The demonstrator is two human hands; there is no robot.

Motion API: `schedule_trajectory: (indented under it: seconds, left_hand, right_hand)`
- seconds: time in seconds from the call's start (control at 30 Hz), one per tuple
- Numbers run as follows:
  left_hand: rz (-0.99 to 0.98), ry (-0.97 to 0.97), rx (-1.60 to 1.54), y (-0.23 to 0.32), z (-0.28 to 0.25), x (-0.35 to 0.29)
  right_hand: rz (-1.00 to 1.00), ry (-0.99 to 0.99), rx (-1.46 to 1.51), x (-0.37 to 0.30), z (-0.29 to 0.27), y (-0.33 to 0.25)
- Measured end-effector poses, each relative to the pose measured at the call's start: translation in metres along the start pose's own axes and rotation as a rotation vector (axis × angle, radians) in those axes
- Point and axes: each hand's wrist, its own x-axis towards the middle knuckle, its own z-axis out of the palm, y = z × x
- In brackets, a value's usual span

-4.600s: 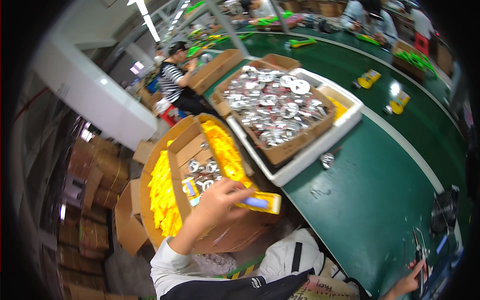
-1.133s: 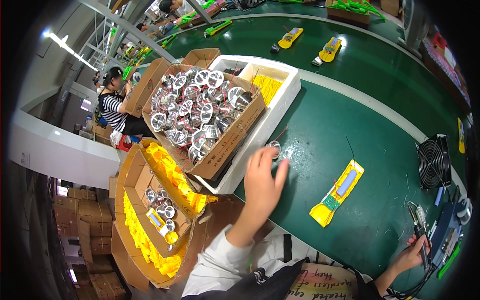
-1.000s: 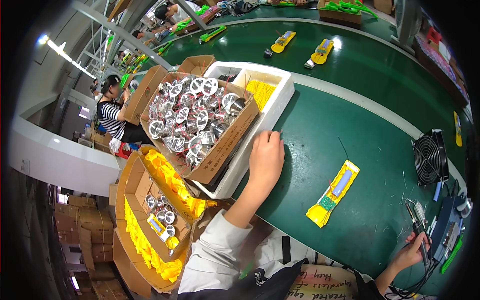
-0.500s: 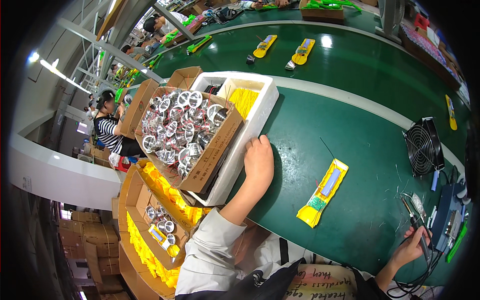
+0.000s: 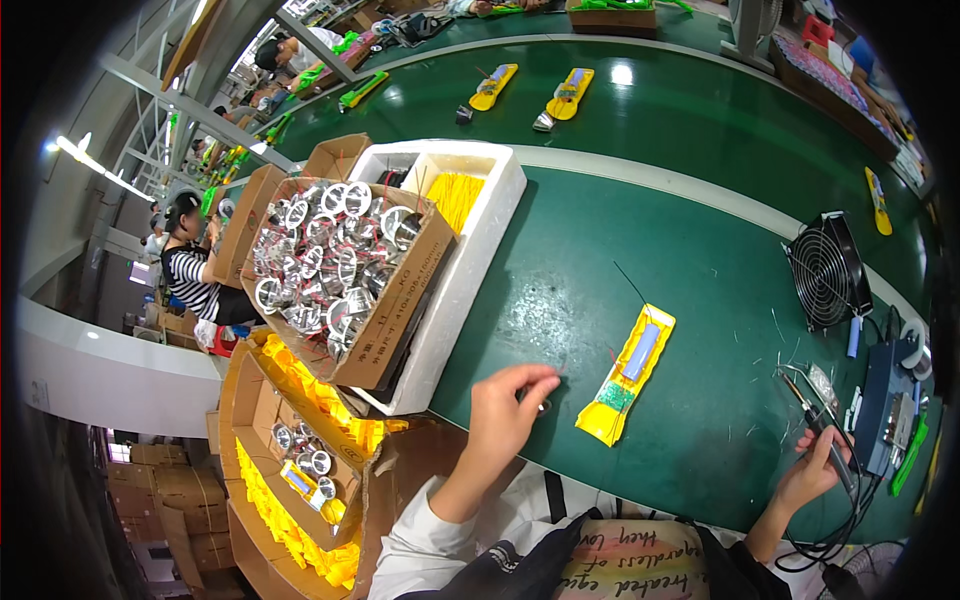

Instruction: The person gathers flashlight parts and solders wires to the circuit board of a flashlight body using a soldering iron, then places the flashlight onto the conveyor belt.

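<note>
The yellow casing (image 5: 627, 375) lies slantwise on your green bench (image 5: 590, 240), between your two hands. A blue battery (image 5: 641, 352) fills its narrower upper half, a green circuit board (image 5: 615, 397) sits lower down, and a thin black wire (image 5: 632, 282) juts from the top end. Your left hand (image 5: 503, 408) has its fingers curled round a small shiny lamp cup (image 5: 542, 407), mostly hidden. Your right hand (image 5: 810, 475) grips the soldering iron (image 5: 843, 467). Half a second ago your left hand was beside the white foam tray (image 5: 462, 285); now it is nearer the casing, which rests as it did.
</note>
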Motion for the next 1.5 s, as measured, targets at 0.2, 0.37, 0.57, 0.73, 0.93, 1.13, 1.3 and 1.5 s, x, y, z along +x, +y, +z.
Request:
schedule_trajectory:
  seconds: [0.2,0.37,0.57,0.73,0.93,1.13,1.3,1.5]
  left_hand:
    - [-0.041,0.073,-0.144,-0.005,0.012,-0.023]
    - [0.083,0.064,-0.065,-0.009,0.018,-0.027]
    - [0.367,0.065,0.218,-0.019,0.027,-0.022]
    - [0.333,0.097,0.154,-0.027,0.031,-0.028]
    - [0.283,0.158,0.034,-0.024,0.03,-0.03]
    - [0.224,0.19,-0.048,-0.024,0.034,-0.032]
    - [0.258,0.187,-0.056,-0.022,0.036,-0.032]
    - [0.326,0.192,-0.07,-0.024,0.035,-0.032]
  right_hand:
    - [-0.02,-0.017,-0.02,-0.003,0.008,-0.004]
    - [-0.01,-0.012,0.004,-0.009,0.018,-0.014]
    - [0.002,-0.066,0.018,-0.021,0.035,-0.023]
    - [0.016,-0.094,0.026,-0.028,0.04,-0.024]
    - [0.043,-0.105,0.005,-0.028,0.045,-0.026]
    - [0.016,-0.118,-0.016,-0.028,0.046,-0.024]
    - [0.021,-0.12,-0.031,-0.027,0.048,-0.023]
    - [0.023,-0.135,-0.007,-0.029,0.048,-0.027]
